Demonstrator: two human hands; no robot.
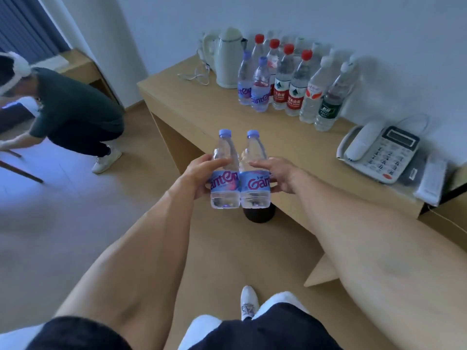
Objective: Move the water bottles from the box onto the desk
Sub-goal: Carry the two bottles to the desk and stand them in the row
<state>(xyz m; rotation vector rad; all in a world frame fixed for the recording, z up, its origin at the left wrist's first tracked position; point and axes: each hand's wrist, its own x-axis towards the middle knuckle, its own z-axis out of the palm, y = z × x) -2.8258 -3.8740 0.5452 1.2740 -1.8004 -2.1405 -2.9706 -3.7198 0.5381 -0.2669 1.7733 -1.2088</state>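
I hold two clear water bottles with lilac caps and blue labels upright and side by side in front of me. My left hand [199, 173] grips the left bottle [225, 170]. My right hand [278, 173] grips the right bottle [254, 170]. Both bottles hang in the air in front of the near edge of the light wooden desk [214, 117]. At the back of the desk stand several more bottles [290, 82] in rows, with lilac, red and white caps. The box is out of view.
A pale kettle [228, 59] with a cord stands at the desk's back left. A desk phone [381, 152] and a remote [429, 180] lie at its right. A dark bin [259, 214] sits under the desk. Another person [73, 114] crouches on the floor at the left.
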